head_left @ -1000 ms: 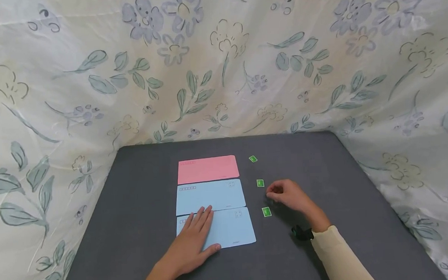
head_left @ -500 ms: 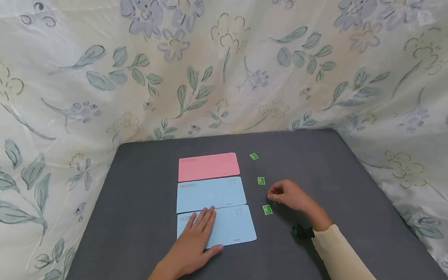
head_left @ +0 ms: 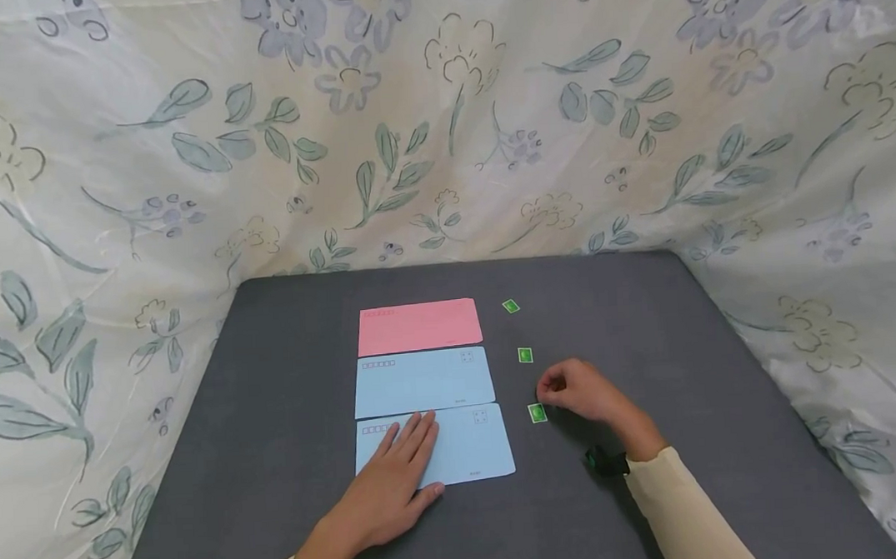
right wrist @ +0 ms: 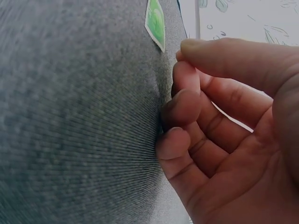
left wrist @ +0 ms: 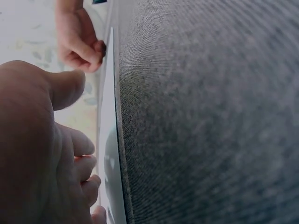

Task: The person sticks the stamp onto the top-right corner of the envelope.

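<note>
My left hand [head_left: 390, 490] rests palm down, fingers straight, on the lower left part of the nearest blue envelope [head_left: 478, 445]. Another blue envelope [head_left: 423, 385] and a pink envelope [head_left: 420, 326] lie beyond it in a column. To their right are three small green postage stamps: a near stamp [head_left: 537, 413], a middle stamp [head_left: 525, 355] and a far, tilted stamp [head_left: 511, 307]. My right hand [head_left: 584, 390] is beside the near stamp, fingers curled. In the right wrist view its thumb meets the index fingertip with nothing visible between them, close to a green stamp [right wrist: 156, 23].
Dark grey cloth covers the table [head_left: 287, 386]. A white curtain [head_left: 442, 146] printed with flowers and leaves hangs behind it and along both sides. A black strap [head_left: 604, 463] circles my right wrist, just past the cream sleeve [head_left: 683, 511].
The head view has shifted slightly, so the envelopes and stamps sit higher in it. My right fingertips have come a little closer to the near stamp. My left hand stays on the nearest envelope.
</note>
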